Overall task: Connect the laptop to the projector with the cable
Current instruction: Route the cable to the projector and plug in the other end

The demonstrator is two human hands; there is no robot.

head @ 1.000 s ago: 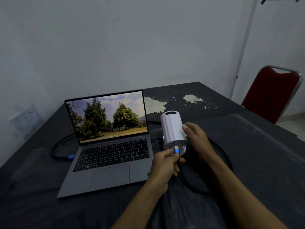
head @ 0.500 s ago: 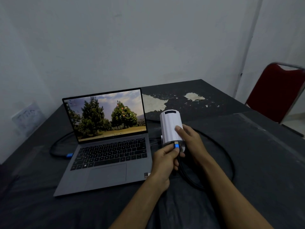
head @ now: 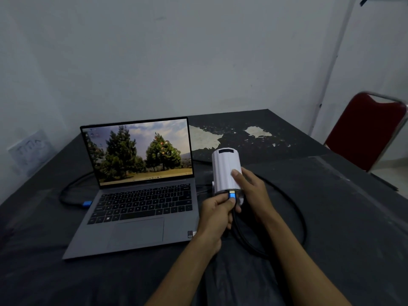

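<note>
Pinching the blue plug (head: 232, 196) between thumb and fingers, the left hand (head: 217, 214) holds it right at the near end of the projector (head: 225, 171), its gold tip touching the rear face; whether the tip is seated in a port cannot be told. The right hand (head: 251, 191) rests against the projector's right side, fingers together and curled onto the white body, thumb lying on top, steadying it. From the plug the black cable (head: 295, 208) drops under the left palm, loops wide around the right forearm and runs off behind the projector. One laptop (head: 136, 195) sits open just left of the projector, screen lit with trees. A second blue plug (head: 87, 203) lies on the table (head: 342, 228) by the laptop's left edge, close to its side but apparently not inserted. Counted: one projector, one laptop, two blue plugs, two hands. One red chair (head: 364, 133) stands at the far right.
</note>
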